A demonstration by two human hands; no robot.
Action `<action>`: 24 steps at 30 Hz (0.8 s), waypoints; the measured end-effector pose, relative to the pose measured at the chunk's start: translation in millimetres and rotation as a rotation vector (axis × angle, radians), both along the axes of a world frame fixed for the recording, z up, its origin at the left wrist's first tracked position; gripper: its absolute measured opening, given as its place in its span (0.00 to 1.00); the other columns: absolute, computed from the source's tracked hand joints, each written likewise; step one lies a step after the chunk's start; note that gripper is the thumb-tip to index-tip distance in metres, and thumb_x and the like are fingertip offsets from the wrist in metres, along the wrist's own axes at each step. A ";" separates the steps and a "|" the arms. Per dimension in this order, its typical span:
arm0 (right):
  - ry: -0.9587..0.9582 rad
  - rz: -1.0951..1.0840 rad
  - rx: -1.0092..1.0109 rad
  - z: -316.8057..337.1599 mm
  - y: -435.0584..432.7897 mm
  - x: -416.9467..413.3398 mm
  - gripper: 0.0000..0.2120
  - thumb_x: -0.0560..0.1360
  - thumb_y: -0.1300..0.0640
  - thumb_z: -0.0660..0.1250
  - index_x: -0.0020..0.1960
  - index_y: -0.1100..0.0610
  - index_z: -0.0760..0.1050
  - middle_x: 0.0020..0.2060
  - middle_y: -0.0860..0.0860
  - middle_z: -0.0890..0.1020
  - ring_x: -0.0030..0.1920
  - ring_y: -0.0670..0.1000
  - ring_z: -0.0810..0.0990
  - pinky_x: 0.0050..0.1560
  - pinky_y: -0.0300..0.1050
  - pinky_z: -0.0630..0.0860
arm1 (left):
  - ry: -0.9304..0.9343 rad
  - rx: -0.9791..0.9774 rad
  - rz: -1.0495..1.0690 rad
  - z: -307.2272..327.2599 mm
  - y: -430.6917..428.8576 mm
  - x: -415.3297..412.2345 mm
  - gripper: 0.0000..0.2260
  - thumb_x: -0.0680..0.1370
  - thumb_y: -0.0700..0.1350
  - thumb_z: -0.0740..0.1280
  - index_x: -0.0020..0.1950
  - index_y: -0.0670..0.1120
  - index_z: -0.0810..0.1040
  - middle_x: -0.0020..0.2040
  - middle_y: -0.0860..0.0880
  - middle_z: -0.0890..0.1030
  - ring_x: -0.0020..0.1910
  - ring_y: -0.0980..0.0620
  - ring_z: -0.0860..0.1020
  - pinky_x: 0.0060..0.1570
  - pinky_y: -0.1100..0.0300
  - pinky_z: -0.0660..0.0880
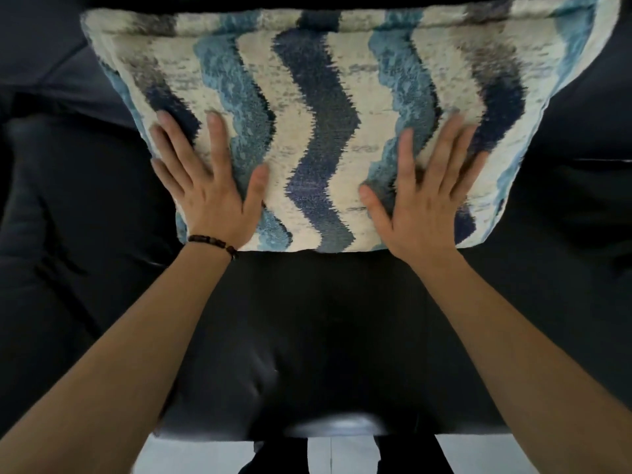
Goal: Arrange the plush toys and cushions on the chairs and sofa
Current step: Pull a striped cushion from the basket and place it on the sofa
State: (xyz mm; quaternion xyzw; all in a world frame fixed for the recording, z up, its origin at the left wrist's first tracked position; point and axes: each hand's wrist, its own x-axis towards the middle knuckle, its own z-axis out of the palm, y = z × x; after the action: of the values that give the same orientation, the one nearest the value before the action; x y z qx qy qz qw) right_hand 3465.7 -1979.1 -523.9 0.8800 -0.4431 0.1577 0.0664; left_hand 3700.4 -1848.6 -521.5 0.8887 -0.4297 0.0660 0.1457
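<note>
A large cushion [318, 107] with wavy cream, light blue and navy stripes leans against the backrest of a dark sofa [307, 336], its lower edge resting on the seat. My left hand [205, 186], with a dark bead bracelet at the wrist, lies flat on the cushion's lower left face, fingers spread. On the lower right face my right hand [424, 196] presses flat in the same way. Neither hand grips the fabric; both palms rest against it.
The sofa's dark seat fills the view below the cushion, with dark armrest or seat parts at left [51, 234] and right [574, 217]. A strip of light tiled floor [478, 453] and my dark trouser legs show at the bottom edge.
</note>
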 end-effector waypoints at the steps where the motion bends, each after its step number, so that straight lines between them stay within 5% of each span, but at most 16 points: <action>1: 0.020 0.071 -0.062 -3.6 -6.7 -2.7 0.38 0.79 0.33 0.60 0.79 0.57 0.61 0.72 0.76 0.63 0.74 0.75 0.60 0.72 0.77 0.54 | -0.030 0.006 -0.014 -3.5 -4.7 8.9 0.36 0.82 0.66 0.52 0.82 0.44 0.53 0.78 0.26 0.51 0.79 0.26 0.50 0.75 0.31 0.48; 5: 0.070 0.184 -0.155 -15.0 -38.0 -17.3 0.38 0.79 0.32 0.61 0.79 0.53 0.59 0.73 0.72 0.65 0.75 0.67 0.58 0.73 0.72 0.57 | -0.113 0.035 -0.086 -12.6 -15.5 26.2 0.37 0.81 0.67 0.52 0.81 0.42 0.54 0.77 0.23 0.53 0.77 0.24 0.52 0.74 0.28 0.49; 9: -0.029 0.118 -0.137 -10.2 -35.3 -9.3 0.37 0.80 0.33 0.59 0.79 0.57 0.59 0.73 0.75 0.63 0.75 0.71 0.57 0.72 0.75 0.52 | -0.125 -0.094 -0.050 -0.2 -12.1 27.5 0.36 0.82 0.65 0.50 0.81 0.40 0.57 0.77 0.25 0.55 0.78 0.26 0.54 0.74 0.30 0.50; 13: -0.148 0.038 -0.331 32.7 -70.8 16.7 0.37 0.80 0.34 0.59 0.78 0.59 0.62 0.73 0.71 0.67 0.73 0.73 0.63 0.71 0.76 0.55 | -0.242 -0.160 -0.165 43.5 -43.4 65.2 0.31 0.84 0.62 0.50 0.80 0.44 0.62 0.79 0.39 0.64 0.80 0.38 0.59 0.74 0.32 0.47; 15: -0.117 0.051 -0.330 40.2 -93.4 28.8 0.37 0.81 0.33 0.56 0.78 0.58 0.65 0.71 0.63 0.74 0.74 0.66 0.67 0.72 0.73 0.55 | -0.219 -0.113 -0.238 55.3 -62.9 77.3 0.30 0.85 0.62 0.49 0.78 0.44 0.65 0.73 0.41 0.73 0.76 0.42 0.66 0.76 0.37 0.49; 17: -0.159 0.085 -0.334 36.7 -100.5 36.0 0.34 0.80 0.32 0.57 0.71 0.59 0.74 0.56 0.63 0.81 0.65 0.58 0.73 0.72 0.64 0.61 | -0.239 -0.093 -0.255 55.0 -74.3 78.3 0.31 0.85 0.63 0.48 0.69 0.40 0.73 0.61 0.36 0.77 0.65 0.38 0.73 0.68 0.44 0.60; 20: -0.351 0.110 -0.404 39.1 -97.6 32.4 0.25 0.79 0.35 0.65 0.56 0.59 0.75 0.42 0.63 0.79 0.51 0.55 0.67 0.59 0.53 0.64 | -0.443 -0.275 -0.252 58.1 -74.3 77.4 0.24 0.85 0.59 0.56 0.52 0.37 0.75 0.47 0.36 0.78 0.52 0.43 0.68 0.52 0.48 0.61; 24: -0.405 0.121 -0.428 44.2 -102.3 35.3 0.22 0.79 0.37 0.65 0.55 0.57 0.70 0.42 0.65 0.79 0.50 0.54 0.66 0.57 0.54 0.65 | -0.569 -0.424 -0.204 60.9 -79.7 80.1 0.18 0.84 0.56 0.61 0.50 0.40 0.73 0.43 0.36 0.78 0.47 0.45 0.63 0.49 0.49 0.60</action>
State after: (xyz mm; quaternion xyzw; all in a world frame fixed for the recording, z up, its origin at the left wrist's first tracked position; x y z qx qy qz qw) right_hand 3501.0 -2081.3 -479.7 0.8215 -0.3510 0.4232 0.1512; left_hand 3780.5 -1928.3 -460.6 0.7374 -0.5161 0.3832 0.2073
